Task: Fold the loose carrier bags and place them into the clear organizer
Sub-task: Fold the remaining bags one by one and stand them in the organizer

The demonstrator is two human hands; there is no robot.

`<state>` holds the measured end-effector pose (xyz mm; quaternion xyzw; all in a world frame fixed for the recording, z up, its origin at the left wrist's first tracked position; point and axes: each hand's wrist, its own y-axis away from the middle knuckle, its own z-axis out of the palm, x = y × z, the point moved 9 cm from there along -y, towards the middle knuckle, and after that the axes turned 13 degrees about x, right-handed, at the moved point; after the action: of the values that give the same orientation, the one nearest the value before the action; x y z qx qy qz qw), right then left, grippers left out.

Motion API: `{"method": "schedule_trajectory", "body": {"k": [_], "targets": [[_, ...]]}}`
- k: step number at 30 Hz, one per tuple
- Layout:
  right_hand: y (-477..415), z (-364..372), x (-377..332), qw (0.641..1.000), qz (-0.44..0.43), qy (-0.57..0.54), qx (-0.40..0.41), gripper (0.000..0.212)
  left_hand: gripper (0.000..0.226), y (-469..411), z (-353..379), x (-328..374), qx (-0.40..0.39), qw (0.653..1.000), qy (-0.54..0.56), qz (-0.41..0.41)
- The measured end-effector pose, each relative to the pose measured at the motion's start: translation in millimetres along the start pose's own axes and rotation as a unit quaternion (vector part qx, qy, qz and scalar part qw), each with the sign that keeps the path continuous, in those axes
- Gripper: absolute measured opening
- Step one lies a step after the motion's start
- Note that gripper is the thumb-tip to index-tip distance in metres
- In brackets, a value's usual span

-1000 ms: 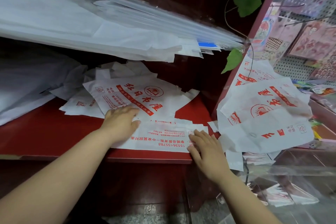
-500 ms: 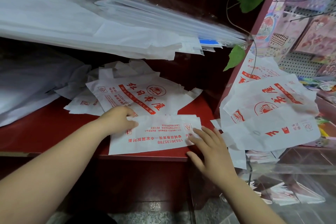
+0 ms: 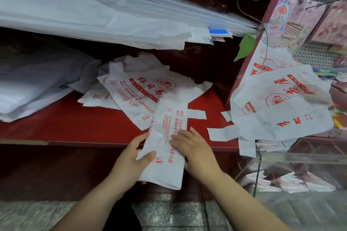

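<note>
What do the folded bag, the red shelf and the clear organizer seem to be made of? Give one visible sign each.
Folded bag: thin matte white film, probably plastic; it creases softly and sags.
Red shelf: likely lacquered wood; smooth with a faint sheen.
Clear organizer: rigid acrylic or glass, cannot tell which; see-through walls, straight edges, glare.

Loose bags (image 3: 139,92) on shelf (image 3: 56,127) — organizer (image 3: 300,165) right.

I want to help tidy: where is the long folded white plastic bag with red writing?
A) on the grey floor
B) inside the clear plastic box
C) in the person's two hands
C: the left hand grips the long folded white plastic bag with red writing, thumb on top, and the right hand lies flat on it, over the red shelf's front edge.
</note>
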<state>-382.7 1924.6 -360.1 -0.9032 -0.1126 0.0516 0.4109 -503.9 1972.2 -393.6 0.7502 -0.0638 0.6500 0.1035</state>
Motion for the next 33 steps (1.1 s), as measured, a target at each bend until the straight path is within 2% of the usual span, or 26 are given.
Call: {"method": "schedule_trajectory", "body": {"k": [2,4,5,7,9,11,13,15,16,17,19,21,23,24,25,26,28,29,31,33], "targets": [[4,-4,3,0.999,0.022,-0.047,-0.003,0.042,0.039,4,-4,0,-0.004,1.0,0.003,0.023],[9,-6,9,0.992,0.072,-0.097,-0.018,0.035,0.037,-2,-17,8,0.014,0.992,-0.025,0.122],[12,-6,16,0.984,0.117,-0.131,-0.026,0.031,0.04,-5,-22,16,0.009,0.979,-0.065,0.195],[19,-6,32,0.947,0.235,-0.212,-0.05,0.031,0.062,-11,-12,21,-0.05,0.936,-0.186,0.296],[25,-4,42,0.912,0.31,-0.258,-0.072,0.032,0.082,-17,4,14,-0.093,0.889,-0.295,0.338],[25,-3,48,0.886,0.353,-0.288,-0.087,0.035,0.077,-19,19,16,-0.102,0.867,-0.316,0.373],[21,-2,50,0.874,0.365,-0.305,-0.104,0.035,0.066,-21,22,24,-0.054,0.886,-0.263,0.378],[21,2,51,0.87,0.364,-0.307,-0.128,0.034,0.063,-29,14,30,0.006,0.927,-0.177,0.331],[22,3,52,0.867,0.368,-0.309,-0.133,0.034,0.066,-31,13,30,0.007,0.935,-0.161,0.316],[23,3,53,0.863,0.374,-0.312,-0.136,0.034,0.065,-30,20,31,-0.02,0.928,-0.186,0.322],[24,4,53,0.856,0.377,-0.325,-0.135,0.035,0.048,-25,32,30,-0.065,0.896,-0.231,0.374],[24,1,52,0.857,0.373,-0.328,-0.135,0.035,0.043,-26,29,25,-0.057,0.88,-0.229,0.412],[23,-2,51,0.845,0.397,-0.338,-0.121,0.017,0.036,-27,25,24,-0.045,0.874,-0.223,0.43],[22,-3,52,0.84,0.408,-0.34,-0.108,0.018,0.037,-26,24,26,-0.042,0.874,-0.218,0.432],[20,-3,55,0.838,0.42,-0.338,-0.089,0.039,0.043,-26,24,27,-0.038,0.879,-0.214,0.424],[19,-3,59,0.837,0.431,-0.329,-0.072,0.047,0.055,-26,23,29,-0.03,0.884,-0.209,0.417],[12,-3,66,0.841,0.454,-0.29,-0.041,0.046,0.082,-28,21,28,0.002,0.895,-0.198,0.399],[9,0,69,0.844,0.463,-0.268,-0.037,0.049,0.08,-27,20,29,0.025,0.894,-0.195,0.402],[4,5,76,0.843,0.485,-0.228,-0.04,0.052,0.059,-22,14,31,0.092,0.875,-0.205,0.43],[1,11,79,0.845,0.501,-0.177,-0.056,0.05,0.041,-22,11,28,0.136,0.871,-0.213,0.422]]}}
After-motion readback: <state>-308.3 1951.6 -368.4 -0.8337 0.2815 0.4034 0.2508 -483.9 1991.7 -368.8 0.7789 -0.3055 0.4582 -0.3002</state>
